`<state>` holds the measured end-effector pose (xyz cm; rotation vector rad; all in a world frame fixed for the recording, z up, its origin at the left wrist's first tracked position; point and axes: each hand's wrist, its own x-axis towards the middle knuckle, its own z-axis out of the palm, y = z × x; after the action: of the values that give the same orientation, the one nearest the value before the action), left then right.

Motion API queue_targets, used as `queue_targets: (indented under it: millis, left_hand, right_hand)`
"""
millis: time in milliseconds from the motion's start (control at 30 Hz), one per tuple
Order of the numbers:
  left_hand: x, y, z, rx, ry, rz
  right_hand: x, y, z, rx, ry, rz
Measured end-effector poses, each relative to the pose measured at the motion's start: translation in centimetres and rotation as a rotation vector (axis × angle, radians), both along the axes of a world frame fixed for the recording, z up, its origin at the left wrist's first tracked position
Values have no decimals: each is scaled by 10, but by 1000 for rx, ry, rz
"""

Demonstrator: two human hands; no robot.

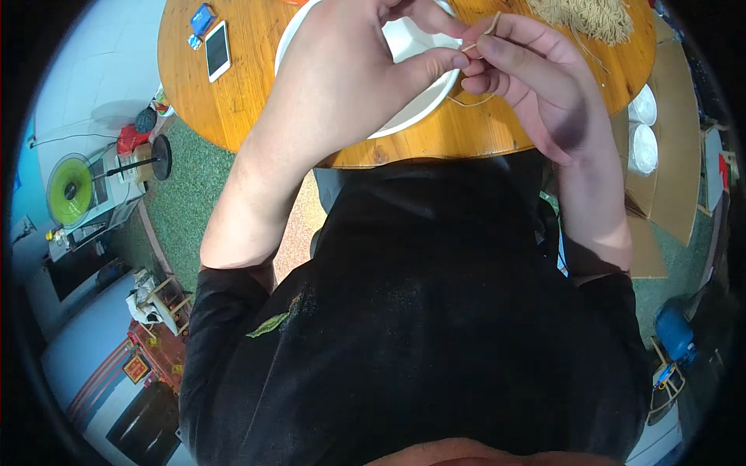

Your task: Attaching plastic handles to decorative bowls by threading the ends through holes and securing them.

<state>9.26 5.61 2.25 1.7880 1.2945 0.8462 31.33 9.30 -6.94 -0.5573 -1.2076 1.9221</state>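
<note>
Over the near edge of a round wooden table, my left hand (342, 74) and my right hand (544, 70) meet at their fingertips. A thin tan string (496, 23) runs between them. My right thumb and index finger pinch it, and part of it stands up above that thumb. The left thumb and index finger close around its other end, partly hidden by the fingers. Below my left hand sits a white basin (414, 118), mostly covered by the hand. A loose strand (472, 104) lies on the wood under my right hand.
A bundle of tan strings (594, 17) lies at the table's far right. A white phone (218, 53) and a small blue box (203, 19) are at the left. Cardboard (674, 147) with white round items stands right of the table (194, 101); a green fan (71, 190) stands left.
</note>
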Motion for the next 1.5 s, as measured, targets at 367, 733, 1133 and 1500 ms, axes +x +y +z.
queue_targets:
  millis: [367,733,1133,1500]
  left_hand:
    - [9,4,-2,2,128,19]
    - [2,12,-35,537,-297,-298]
    - [5,-8,-25,30,-71,-17]
    - [7,-8,-9,-33,-11,-36]
  right_hand:
    - [12,7,-15,42,29,32]
    - [-5,-14,-3,646,-431,-412]
    - [-24,-20,-24,1311,-530,-980]
    - [-21,-20,-29,1367,-448,-938]
